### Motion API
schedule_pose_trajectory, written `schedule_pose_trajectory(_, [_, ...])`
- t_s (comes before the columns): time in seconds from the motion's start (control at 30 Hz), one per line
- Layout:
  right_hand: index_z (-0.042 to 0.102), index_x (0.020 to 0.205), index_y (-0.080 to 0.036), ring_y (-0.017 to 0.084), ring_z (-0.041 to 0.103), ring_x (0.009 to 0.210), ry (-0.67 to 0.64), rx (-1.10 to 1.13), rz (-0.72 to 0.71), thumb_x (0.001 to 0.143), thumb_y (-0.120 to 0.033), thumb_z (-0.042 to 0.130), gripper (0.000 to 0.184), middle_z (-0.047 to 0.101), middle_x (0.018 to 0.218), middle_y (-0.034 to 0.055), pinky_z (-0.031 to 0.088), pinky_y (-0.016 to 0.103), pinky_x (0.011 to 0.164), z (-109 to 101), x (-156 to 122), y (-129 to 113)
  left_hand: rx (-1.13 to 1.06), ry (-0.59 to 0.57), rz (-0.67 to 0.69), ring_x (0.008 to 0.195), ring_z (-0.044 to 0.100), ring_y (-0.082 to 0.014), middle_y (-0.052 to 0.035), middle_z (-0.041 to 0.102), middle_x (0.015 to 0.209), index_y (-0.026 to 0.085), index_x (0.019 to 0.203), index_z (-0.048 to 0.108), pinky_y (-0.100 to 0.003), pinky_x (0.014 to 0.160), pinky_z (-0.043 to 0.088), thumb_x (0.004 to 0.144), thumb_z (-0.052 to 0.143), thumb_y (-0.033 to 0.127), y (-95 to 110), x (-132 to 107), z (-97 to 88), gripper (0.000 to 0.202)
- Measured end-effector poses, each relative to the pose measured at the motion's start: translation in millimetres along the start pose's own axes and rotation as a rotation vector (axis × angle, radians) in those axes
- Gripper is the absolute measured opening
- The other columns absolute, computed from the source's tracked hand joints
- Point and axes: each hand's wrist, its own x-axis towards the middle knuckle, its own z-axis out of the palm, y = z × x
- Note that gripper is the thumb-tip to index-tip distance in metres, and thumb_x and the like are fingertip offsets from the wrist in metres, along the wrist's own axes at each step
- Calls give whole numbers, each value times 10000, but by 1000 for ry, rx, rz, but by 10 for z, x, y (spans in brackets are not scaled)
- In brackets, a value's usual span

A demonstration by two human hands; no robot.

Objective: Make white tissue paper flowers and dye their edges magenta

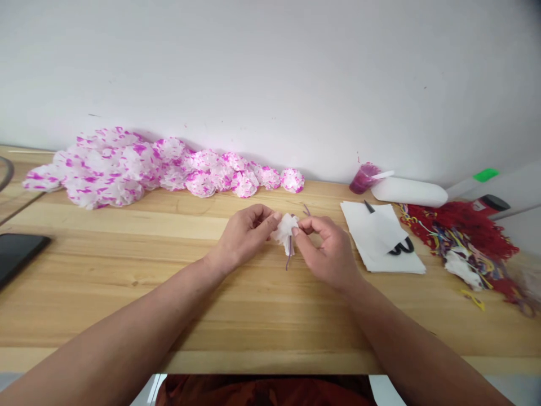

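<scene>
The thumb and forefinger of the left hand (247, 235) are closed on the left side of a small, white, ruffled bunch of thin paper (285, 225); those of the right hand (328, 249) pinch its right side. This two-sided grip probably steadies the soft layers without crushing them. A thin purple thread (290, 248) hangs down its front, perhaps binding the folds. The bunch is held above the middle of the pale wooden worktop (211, 321), between its front and back edges, within easy sight.

Behind, along the back edge, round white paper pompoms with magenta flecks (110, 169) run from a heap near the left corner to a single ball, seemingly grouped there to leave working room.

Right of the hands, black-handled scissors (404, 246) lie partly under a loose sheet on a stack of white paper sheets (359, 242), likely for easy reach. Beyond, a clear cup of magenta liquid (362, 179) stands near the back edge, and a tangle of red and multicoloured yarn (477, 231) spreads toward the right edge. A flat black phone-like device (21, 254) lies at the left edge.
</scene>
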Motion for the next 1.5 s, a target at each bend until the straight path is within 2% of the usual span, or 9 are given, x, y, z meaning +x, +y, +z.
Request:
schedule_pose_trajectory(0.17, [644, 758, -216, 182, 635, 718, -42, 23, 42, 859, -227, 611, 107, 697, 741, -2, 513, 384, 802, -15, -9, -22, 3, -137, -67, 587, 499, -112, 7, 597, 662, 156, 757, 627, -229, 524, 362, 777, 716, 516, 4, -15, 6, 371])
schedule_pose_trajectory(0.37, [639, 782, -215, 183, 628, 716, -91, 60, 66, 880, -252, 590, 116, 689, 746, 6, 526, 388, 791, -27, -3, -16, -103, -158, -97, 544, 437, -91, 32, 551, 613, 159, 739, 623, -224, 512, 323, 784, 706, 453, -33, 1, 14, 309])
schedule_pose_trajectory(0.53, [623, 771, -212, 171, 608, 694, -109, 102, 97, 873, -265, 603, 116, 680, 731, 7, 517, 344, 713, -27, 4, 1, -215, -158, -144, 504, 411, -84, 41, 536, 579, 160, 768, 655, -230, 501, 308, 787, 700, 454, -16, 2, 1, 298])
schedule_pose_trajectory(0.7, [604, 773, -204, 128, 547, 590, -180, 309, 261, 896, -313, 596, 164, 630, 684, -11, 443, 268, 546, -17, 8, 14, -90, -124, -55, 591, 481, -108, 3, 612, 675, 150, 807, 689, -243, 562, 357, 792, 691, 444, 4, 2, -7, 294])
schedule_pose_trajectory(0.8, [575, 754, -205, 120, 515, 565, -210, 424, 305, 903, -351, 598, 210, 588, 646, -19, 417, 258, 515, -11, 16, 33, -21, -121, -31, 625, 509, -125, -10, 631, 703, 147, 813, 705, -256, 595, 380, 785, 685, 420, -3, 15, -15, 276])
schedule_pose_trajectory(1.0, [588, 773, -204, 134, 548, 611, -206, 452, 291, 888, -368, 623, 204, 615, 684, -3, 452, 269, 552, -17, 10, 23, 1, -137, -46, 520, 366, -88, 68, 426, 558, 153, 840, 717, -229, 510, 279, 740, 710, 343, 19, 16, -20, 215])
schedule_pose_trajectory(1.2, [570, 702, -197, 115, 530, 571, -212, 560, 372, 838, -380, 671, 250, 598, 640, -16, 434, 251, 517, -12, 39, 9, 16, -156, 64, 511, 299, -73, 80, 344, 571, 165, 864, 727, -224, 498, 245, 741, 674, 235, -16, -1, -5, 151])
schedule_pose_trajectory(1.4, [563, 676, -189, 96, 501, 525, -234, 636, 445, 811, -400, 695, 283, 596, 599, -25, 433, 235, 499, -35, 75, 7, 239, -67, 205, 563, 402, -90, 39, 470, 639, 187, 830, 766, -225, 527, 310, 737, 598, 164, -63, -12, 2, 193])
schedule_pose_trajectory(1.5, [568, 683, -195, 108, 516, 537, -232, 639, 449, 804, -401, 706, 276, 589, 602, -26, 443, 242, 498, -30, 72, 5, 200, -127, 107, 553, 398, -101, 41, 456, 601, 174, 852, 759, -231, 517, 311, 764, 618, 248, 2, -29, -15, 182])
